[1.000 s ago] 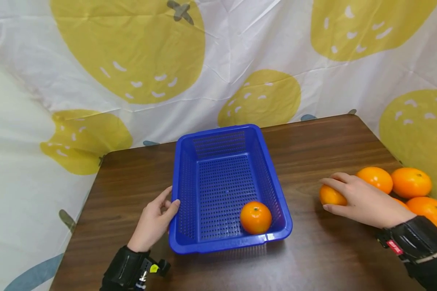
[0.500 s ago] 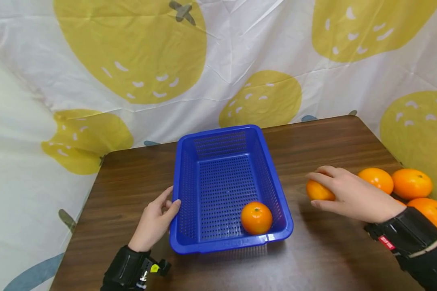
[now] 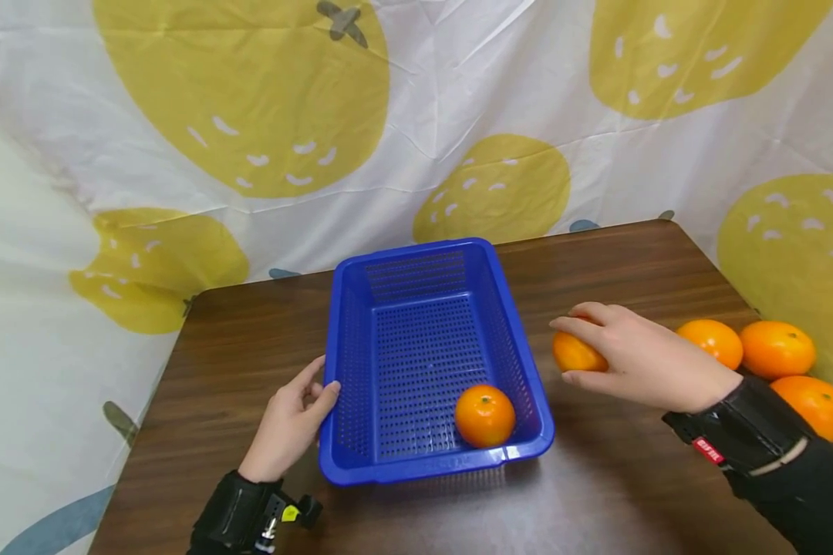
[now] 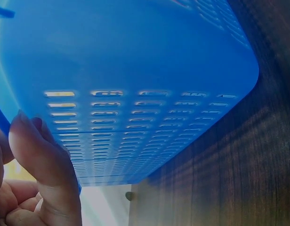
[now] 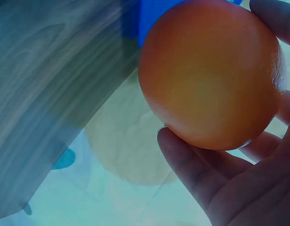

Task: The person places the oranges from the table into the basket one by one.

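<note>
A blue perforated plastic basket (image 3: 430, 339) stands on the wooden table, with one orange (image 3: 484, 416) lying in its near right corner. My left hand (image 3: 290, 420) grips the basket's left rim, thumb on top and fingers beneath the edge. In the left wrist view the slotted basket wall (image 4: 135, 61) rises beside the left hand's fingers (image 4: 46, 160). To the right of the basket, my right hand (image 3: 639, 358) holds a second orange (image 3: 576, 353) between thumb and fingers. The right wrist view shows that held orange close up, apart from the basket behind it.
Several more oranges (image 3: 777, 349) sit in a group at the table's right side, partly behind the right forearm. The brown table (image 3: 250, 347) ends at a white curtain (image 3: 403, 154) printed with yellow fruit. Black bands circle both wrists.
My right hand has moved left with the held orange, away from the group and closer to the basket's right side. The left hand and the basket have stayed in place.
</note>
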Available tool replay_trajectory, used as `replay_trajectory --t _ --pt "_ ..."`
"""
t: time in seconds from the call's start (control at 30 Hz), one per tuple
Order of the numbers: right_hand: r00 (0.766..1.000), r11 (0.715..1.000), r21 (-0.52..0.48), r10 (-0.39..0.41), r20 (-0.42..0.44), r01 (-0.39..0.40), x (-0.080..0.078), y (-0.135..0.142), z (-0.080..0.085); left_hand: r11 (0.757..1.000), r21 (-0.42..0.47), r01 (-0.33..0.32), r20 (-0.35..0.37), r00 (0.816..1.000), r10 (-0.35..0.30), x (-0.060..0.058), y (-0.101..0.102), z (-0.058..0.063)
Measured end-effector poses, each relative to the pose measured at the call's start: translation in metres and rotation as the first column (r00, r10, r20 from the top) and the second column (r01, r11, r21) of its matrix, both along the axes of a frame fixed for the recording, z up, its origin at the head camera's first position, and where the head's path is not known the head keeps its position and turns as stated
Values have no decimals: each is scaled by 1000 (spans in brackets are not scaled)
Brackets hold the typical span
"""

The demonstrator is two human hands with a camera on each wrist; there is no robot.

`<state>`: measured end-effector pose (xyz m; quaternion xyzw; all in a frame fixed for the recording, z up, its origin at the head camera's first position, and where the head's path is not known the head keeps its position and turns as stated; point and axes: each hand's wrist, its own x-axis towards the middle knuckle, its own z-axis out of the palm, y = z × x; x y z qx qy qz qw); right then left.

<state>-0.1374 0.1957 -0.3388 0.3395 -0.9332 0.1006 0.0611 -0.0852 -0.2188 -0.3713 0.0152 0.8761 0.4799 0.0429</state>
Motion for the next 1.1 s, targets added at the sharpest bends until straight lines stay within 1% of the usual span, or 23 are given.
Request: replay_trajectory --t 0.23,0.5,0.77,1.1 --pt "997 997 -21 70 -31 -70 -1 -17 5 1000 7 -7 16 1000 7 1 0 -1" --pt "997 996 -18 82 -3 -82 -3 -29 7 1000 -4 -5 19 1000 5 2 0 1" --pt "992 993 -11 121 -44 -121 -4 -40 12 1000 -14 2 20 1000 -2 3 1 3" --pt "984 984 5 179 -15 -179 -5 -72 16 1000 -16 12 2 1000 -12 2 1 5"
